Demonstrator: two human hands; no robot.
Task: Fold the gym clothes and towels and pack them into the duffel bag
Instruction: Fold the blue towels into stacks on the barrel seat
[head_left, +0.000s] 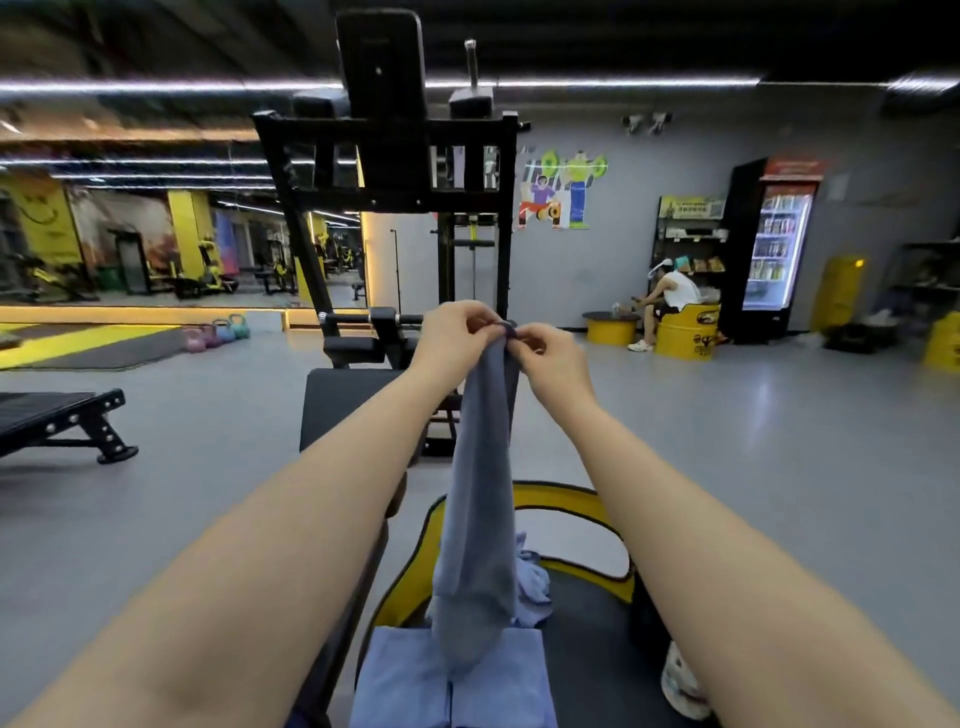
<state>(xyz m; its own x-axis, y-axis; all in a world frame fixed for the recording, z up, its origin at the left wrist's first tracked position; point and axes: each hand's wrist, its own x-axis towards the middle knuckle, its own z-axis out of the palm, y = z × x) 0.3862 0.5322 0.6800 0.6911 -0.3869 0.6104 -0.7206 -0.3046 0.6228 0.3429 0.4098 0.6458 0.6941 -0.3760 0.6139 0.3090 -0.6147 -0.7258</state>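
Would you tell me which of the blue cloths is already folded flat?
The light blue towel at the bottom of the view; the grey-blue cloth hangs from both hands, and another lies crumpled behind.

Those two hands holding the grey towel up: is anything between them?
In the head view, only the bunched top edge of the grey towel, pinched between the left hand and right hand; it hangs straight down.
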